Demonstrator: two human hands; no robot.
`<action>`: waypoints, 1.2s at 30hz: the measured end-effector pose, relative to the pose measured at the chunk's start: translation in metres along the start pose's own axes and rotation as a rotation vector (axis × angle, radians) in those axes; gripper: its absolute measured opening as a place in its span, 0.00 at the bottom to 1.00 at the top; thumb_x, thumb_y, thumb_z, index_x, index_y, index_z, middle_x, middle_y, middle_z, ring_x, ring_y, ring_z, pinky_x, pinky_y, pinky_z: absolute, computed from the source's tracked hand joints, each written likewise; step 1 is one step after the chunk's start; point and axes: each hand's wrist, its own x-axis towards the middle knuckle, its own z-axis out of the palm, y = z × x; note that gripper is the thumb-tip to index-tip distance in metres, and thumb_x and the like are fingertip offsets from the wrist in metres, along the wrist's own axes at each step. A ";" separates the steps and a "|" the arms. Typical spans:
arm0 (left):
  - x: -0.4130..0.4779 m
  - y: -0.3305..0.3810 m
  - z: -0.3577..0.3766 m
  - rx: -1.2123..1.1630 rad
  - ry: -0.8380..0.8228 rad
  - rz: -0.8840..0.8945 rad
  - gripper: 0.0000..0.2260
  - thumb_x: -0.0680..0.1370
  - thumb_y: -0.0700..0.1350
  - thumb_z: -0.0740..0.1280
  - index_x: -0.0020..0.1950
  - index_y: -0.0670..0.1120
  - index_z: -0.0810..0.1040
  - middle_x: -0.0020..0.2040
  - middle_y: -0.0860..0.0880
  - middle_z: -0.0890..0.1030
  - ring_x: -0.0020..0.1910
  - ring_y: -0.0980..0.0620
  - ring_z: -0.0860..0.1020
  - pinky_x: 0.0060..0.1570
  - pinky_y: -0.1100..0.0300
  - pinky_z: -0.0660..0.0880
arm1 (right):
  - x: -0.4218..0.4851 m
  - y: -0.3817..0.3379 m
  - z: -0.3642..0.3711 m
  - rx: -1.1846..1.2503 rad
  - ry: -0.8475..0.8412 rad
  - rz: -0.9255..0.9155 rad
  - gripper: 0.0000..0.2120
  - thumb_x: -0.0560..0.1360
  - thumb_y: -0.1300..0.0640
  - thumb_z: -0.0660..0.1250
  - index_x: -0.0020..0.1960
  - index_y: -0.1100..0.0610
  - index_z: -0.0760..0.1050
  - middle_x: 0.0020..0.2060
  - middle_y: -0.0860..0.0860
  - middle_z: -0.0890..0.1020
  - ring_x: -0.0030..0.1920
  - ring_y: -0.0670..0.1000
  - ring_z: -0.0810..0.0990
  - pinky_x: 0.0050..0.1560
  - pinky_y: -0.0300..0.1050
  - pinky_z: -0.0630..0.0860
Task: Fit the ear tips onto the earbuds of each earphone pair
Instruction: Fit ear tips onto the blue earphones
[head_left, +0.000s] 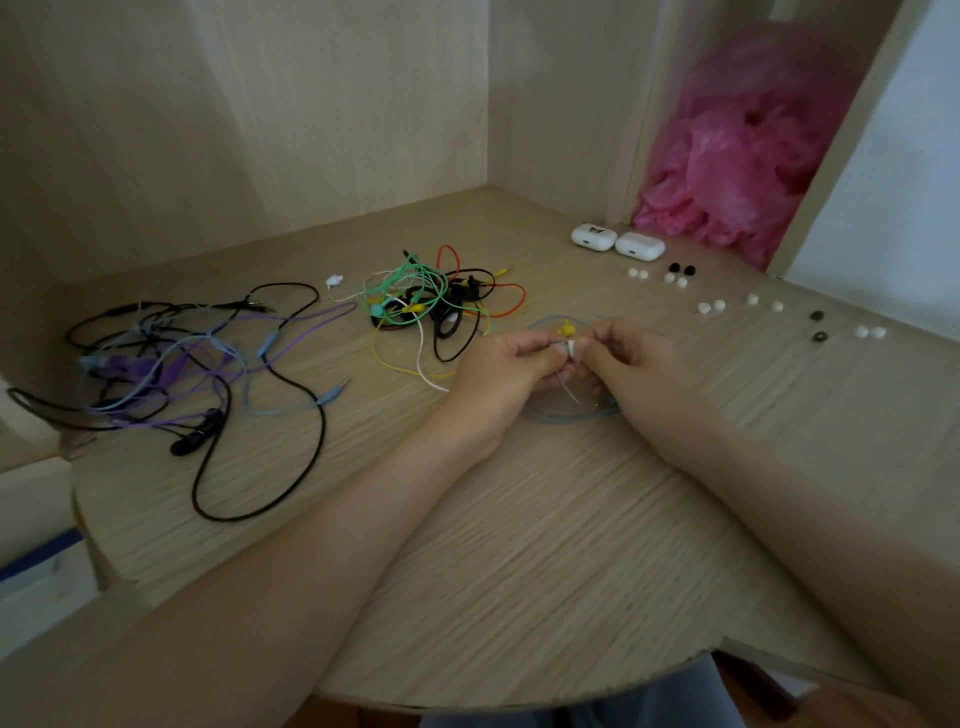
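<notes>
Wood-grain desk (519, 545): left hand (506, 366) and right hand (631, 358), fingers curled, both pinching the white earbud (567, 347).

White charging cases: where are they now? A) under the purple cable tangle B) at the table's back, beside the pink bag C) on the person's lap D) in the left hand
B: both white charging cases lie side by side at the back of the table, just left of the pink bag.
</notes>
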 end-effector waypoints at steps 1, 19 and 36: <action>0.000 0.000 0.000 -0.007 -0.001 0.001 0.09 0.78 0.33 0.63 0.56 0.33 0.78 0.44 0.42 0.80 0.40 0.54 0.79 0.54 0.62 0.77 | 0.000 0.001 0.000 0.009 0.012 0.014 0.06 0.77 0.60 0.64 0.42 0.54 0.75 0.36 0.55 0.81 0.35 0.48 0.76 0.40 0.44 0.73; -0.002 0.012 -0.001 -0.161 -0.052 -0.123 0.12 0.79 0.36 0.59 0.59 0.35 0.77 0.50 0.43 0.81 0.46 0.53 0.79 0.44 0.68 0.78 | -0.004 -0.007 0.000 -0.068 0.014 -0.091 0.04 0.74 0.58 0.68 0.43 0.50 0.75 0.36 0.50 0.78 0.37 0.47 0.75 0.39 0.41 0.70; -0.002 0.015 -0.004 -0.149 0.018 -0.051 0.08 0.78 0.34 0.62 0.45 0.42 0.79 0.38 0.48 0.80 0.38 0.57 0.78 0.42 0.70 0.76 | 0.007 0.003 -0.010 -0.393 0.117 -0.044 0.26 0.69 0.73 0.57 0.63 0.54 0.74 0.50 0.50 0.73 0.52 0.49 0.73 0.56 0.29 0.68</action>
